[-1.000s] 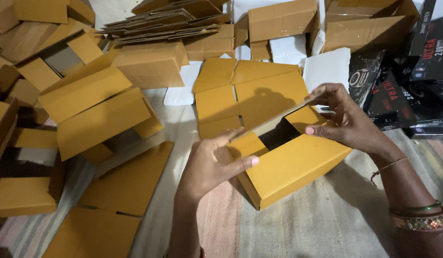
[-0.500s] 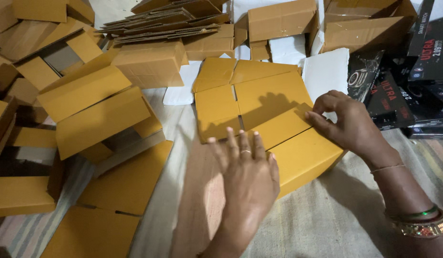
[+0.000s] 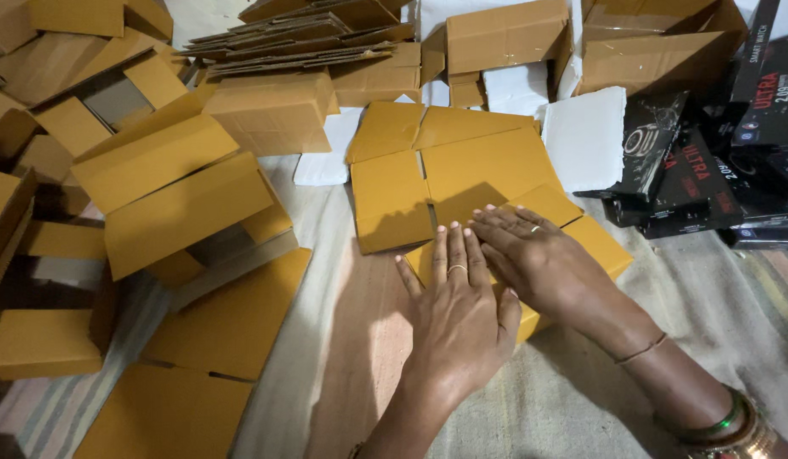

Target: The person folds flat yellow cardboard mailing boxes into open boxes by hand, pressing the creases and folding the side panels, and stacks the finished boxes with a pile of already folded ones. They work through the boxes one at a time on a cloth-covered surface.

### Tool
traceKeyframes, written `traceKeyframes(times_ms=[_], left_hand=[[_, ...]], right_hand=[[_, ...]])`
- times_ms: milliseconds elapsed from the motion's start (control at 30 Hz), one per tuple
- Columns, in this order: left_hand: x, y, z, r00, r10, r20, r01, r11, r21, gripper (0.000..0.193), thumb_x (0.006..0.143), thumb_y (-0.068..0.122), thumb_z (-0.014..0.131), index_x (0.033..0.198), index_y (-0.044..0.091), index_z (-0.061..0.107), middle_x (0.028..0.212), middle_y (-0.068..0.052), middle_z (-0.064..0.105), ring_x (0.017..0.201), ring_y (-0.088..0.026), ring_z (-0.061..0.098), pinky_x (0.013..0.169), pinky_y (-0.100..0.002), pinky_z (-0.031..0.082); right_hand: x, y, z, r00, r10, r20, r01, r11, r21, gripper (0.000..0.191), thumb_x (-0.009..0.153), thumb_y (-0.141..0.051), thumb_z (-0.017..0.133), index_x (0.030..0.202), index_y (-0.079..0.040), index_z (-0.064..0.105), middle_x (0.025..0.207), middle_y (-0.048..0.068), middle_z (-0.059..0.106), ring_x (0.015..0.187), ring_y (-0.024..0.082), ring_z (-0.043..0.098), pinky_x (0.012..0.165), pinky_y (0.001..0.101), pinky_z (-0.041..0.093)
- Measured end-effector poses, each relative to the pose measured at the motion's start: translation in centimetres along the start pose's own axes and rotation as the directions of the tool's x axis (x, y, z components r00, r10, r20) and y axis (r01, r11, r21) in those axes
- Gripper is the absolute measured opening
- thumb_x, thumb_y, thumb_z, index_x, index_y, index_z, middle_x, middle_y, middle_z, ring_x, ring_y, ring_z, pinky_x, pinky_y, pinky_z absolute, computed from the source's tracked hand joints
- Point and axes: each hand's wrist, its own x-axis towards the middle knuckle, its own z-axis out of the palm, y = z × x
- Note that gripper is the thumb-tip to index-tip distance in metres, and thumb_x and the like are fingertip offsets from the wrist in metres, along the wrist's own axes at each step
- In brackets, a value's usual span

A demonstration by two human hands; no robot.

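A small yellow-brown cardboard box (image 3: 600,242) lies on a pale striped cloth in the middle of the view, its top flaps closed flat. My left hand (image 3: 458,314) rests palm down on the box's near left part, fingers spread, a ring on one finger. My right hand (image 3: 543,259) lies flat on the box's top beside it, fingers pointing left, also with a ring. Neither hand grips anything. Behind the box lies a flattened cardboard blank (image 3: 428,166) of the same colour, touching the box's far edge.
Folded yellow-brown boxes (image 3: 177,200) pile up at the left, and flat blanks (image 3: 228,319) lie in front of them. Stacked flat cardboard (image 3: 309,34) and white foam pieces (image 3: 585,140) sit at the back. Black product boxes (image 3: 708,161) crowd the right.
The box's top was open a second ago with my hands at its flaps. The flaps have been folded down, and both hands now press flat on the closed top.
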Motion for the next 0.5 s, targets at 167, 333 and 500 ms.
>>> traceKeyframes(times_ms=[167,333,500], left_hand=[[0.2,0.1,-0.3,1.000,-0.017,0.009,0.018,1.000,-0.011,0.080,0.099,0.044,0.034,0.150,-0.015,0.017,0.160,-0.035,0.010,0.150,-0.046,0.001,0.108,-0.078,-0.010],[0.0,0.4,-0.9,0.995,-0.090,0.036,0.091,0.996,-0.025,0.087,0.099,0.052,0.036,0.149,-0.017,0.017,0.160,-0.036,0.009,0.151,-0.047,0.001,0.108,-0.079,-0.009],[0.0,0.5,-1.0,0.995,-0.095,0.007,0.095,0.995,-0.017,0.091,0.099,0.053,0.041,0.147,-0.020,0.017,0.158,-0.039,0.011,0.150,-0.048,0.002,0.106,-0.081,-0.008]], right_hand=[[-0.2,2.0,0.2,0.996,0.002,0.094,0.002,0.999,-0.039,0.047,0.096,-0.028,0.057,0.140,-0.010,0.059,0.143,0.010,0.060,0.138,0.025,0.050,0.116,0.0473,0.033],[-0.8,5.6,-0.2,0.993,0.068,0.101,-0.062,0.996,-0.061,0.045,0.100,-0.027,0.052,0.142,-0.010,0.057,0.148,0.012,0.055,0.139,0.028,0.047,0.116,0.0440,0.037],[-1.3,8.2,-1.4,0.906,0.398,0.144,-0.414,0.903,0.113,0.041,0.099,-0.017,0.050,0.139,-0.009,0.057,0.147,0.012,0.058,0.137,0.033,0.053,0.101,0.0441,0.049]])
